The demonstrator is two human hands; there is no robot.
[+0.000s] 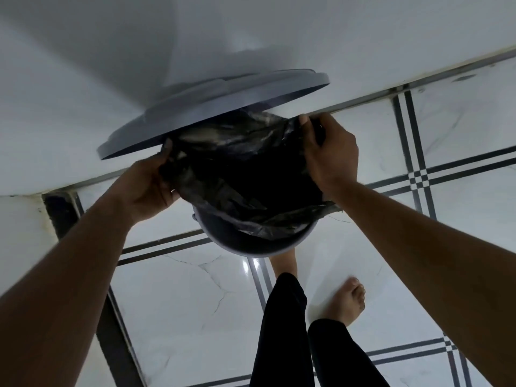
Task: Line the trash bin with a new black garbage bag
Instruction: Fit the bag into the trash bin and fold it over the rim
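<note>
A round grey trash bin stands on the tiled floor by the wall, its grey lid tipped up and back. A crinkled black garbage bag spreads over the bin's mouth. My left hand grips the bag's left edge. My right hand pinches the bag's right edge near the far rim. The bag's front edge lies just inside the near rim, which shows bare. The bin's body is mostly hidden by the bag and my hands.
White walls meet in a corner right behind the bin. The white floor tiles have dark stripes. My bare feet and black trouser legs stand just in front of the bin.
</note>
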